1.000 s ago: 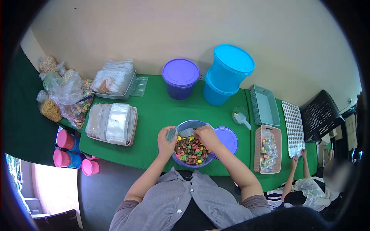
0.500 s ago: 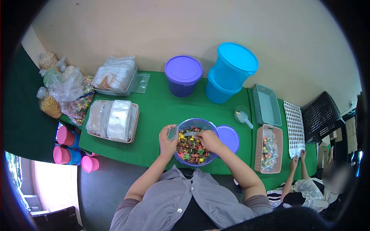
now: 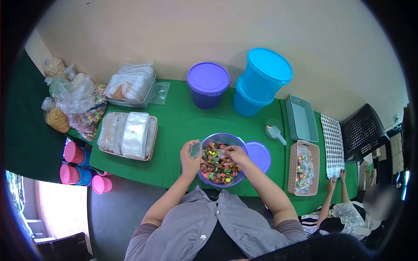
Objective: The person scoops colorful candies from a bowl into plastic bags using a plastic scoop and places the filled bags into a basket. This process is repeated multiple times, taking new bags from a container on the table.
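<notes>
A purple tub (image 3: 237, 140) full of colourful button-like sweets (image 3: 217, 167) stands at the table's front edge. At its left rim, my left hand (image 3: 190, 160) is closed around a small clear plastic bag (image 3: 195, 150) whose mouth gapes. Over the sweets, my right hand (image 3: 236, 156) grips a translucent scoop (image 3: 219, 153); its end is hard to make out against them. The tub's purple lid (image 3: 258, 157) lies just right of it.
Clear bags fill two baskets (image 3: 152, 150) on the left. Purple (image 3: 208, 85) and blue tubs (image 3: 267, 71) stand behind. A bowl with a scoop (image 3: 274, 130) and a basket of filled bags (image 3: 315, 174) sit right, where another person's hands (image 3: 337, 178) touch a sheet (image 3: 332, 145).
My right hand has drawn the scoop slightly right, away from the bag. Yellow pieces seen by the bag's mouth no longer show there. My left hand has barely moved.
</notes>
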A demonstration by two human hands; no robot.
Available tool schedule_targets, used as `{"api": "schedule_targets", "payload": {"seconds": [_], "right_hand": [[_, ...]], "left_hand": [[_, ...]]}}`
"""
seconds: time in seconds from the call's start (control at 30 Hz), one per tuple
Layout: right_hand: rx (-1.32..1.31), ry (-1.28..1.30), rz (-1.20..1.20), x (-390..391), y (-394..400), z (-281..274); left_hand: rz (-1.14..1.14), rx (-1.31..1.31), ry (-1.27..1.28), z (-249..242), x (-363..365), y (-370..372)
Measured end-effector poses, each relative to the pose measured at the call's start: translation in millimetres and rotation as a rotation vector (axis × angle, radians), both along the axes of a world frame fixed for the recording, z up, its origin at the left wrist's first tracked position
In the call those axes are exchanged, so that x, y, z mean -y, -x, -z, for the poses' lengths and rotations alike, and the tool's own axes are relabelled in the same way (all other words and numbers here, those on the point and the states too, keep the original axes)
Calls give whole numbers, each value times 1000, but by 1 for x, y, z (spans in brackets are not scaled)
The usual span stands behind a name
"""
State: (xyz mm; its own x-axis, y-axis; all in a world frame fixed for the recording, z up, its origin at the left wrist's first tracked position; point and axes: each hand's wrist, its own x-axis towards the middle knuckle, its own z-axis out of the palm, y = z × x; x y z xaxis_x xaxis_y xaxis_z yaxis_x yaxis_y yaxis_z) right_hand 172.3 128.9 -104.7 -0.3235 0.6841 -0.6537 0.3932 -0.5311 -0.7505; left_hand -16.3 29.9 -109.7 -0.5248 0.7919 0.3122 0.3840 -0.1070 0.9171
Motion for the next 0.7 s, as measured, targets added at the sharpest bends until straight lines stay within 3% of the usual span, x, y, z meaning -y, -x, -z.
{"api": "schedule_targets", "payload": {"seconds": [0.07,0.17,0.23,0.4,0.7], "right_hand": [[-44,64,66,3,4,-5],[-159,-39,267,11,7,-2],[-430,25,375,10,5,22],[-393,100,405,13,2,29],[-448,137,420,24,1,21]], "left_hand": [[-1,-3,4,-1,1,0],[-12,-15,17,-1,2,1],[-15,-23,20,-1,0,-1],[-24,125,-10,2,-1,-2],[-16,-18,0,-1,1,1]]}}
